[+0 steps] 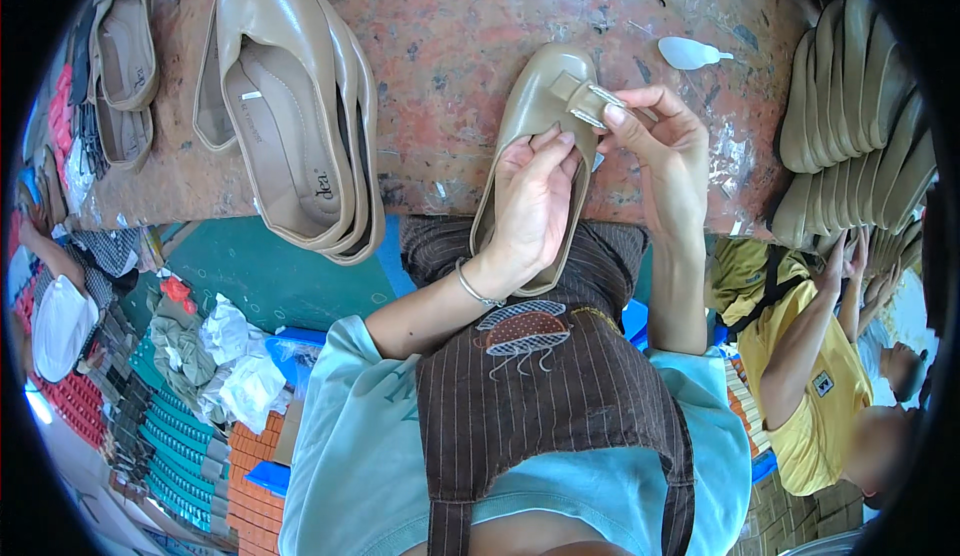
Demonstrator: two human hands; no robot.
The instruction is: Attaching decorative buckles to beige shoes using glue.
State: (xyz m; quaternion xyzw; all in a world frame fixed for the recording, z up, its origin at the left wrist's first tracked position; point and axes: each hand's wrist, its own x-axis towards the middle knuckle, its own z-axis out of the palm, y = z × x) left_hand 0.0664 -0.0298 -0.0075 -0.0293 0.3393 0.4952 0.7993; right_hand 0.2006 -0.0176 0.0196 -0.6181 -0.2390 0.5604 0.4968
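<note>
- Nearest the camera: a brown striped apron (540,396) over a light blue shirt; both forearms rise from it toward 12 o'clock.
- Left hand (535,206): fingers folded into the opening of a beige flat shoe (530,146), thumb outside, pinching the side wall. Judged: this steadies the shoe so the toe stays up for the other hand.
- The shoe lies heel toward the person, hanging over the table edge, toe at 12 o'clock on the worn red table (450,46).
- Right hand (655,141): thumb and forefinger pressed together on the small strap (585,96) at the toe, holding it flat against the upper.
- At 10 o'clock of the hands: a nested stack of beige shoes (290,106), within reach.
- At 1 o'clock: a small white scoop (690,53).
- At 3 o'clock: beige soles (860,116) stacked on edge.
- Lower right: another person in a yellow shirt (810,386).
</note>
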